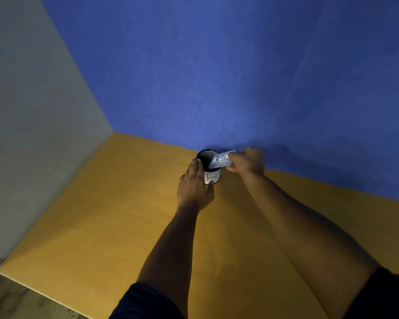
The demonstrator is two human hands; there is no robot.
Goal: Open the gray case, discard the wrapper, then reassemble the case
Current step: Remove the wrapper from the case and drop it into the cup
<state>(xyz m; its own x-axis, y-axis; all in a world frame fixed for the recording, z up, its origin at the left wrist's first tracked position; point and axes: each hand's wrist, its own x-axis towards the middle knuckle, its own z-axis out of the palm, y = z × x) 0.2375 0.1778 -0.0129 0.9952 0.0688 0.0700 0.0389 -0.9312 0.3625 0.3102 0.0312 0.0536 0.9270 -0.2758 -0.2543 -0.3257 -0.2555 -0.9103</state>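
A small black mesh cup (205, 155) with a white label (211, 177) on its front stands on the wooden table, close to the blue wall. My left hand (194, 183) rests flat against the cup's left side, fingers straight and together. My right hand (247, 161) pinches a silvery, crinkled wrapper (220, 160) by its right end and holds it over the cup's open mouth. No gray case shows in this view.
The yellow wooden table (115, 215) runs to a blue wall (240, 77) at the back and a gray partition (32, 123) at the left. The table's front left edge (32, 287) drops to a floor.
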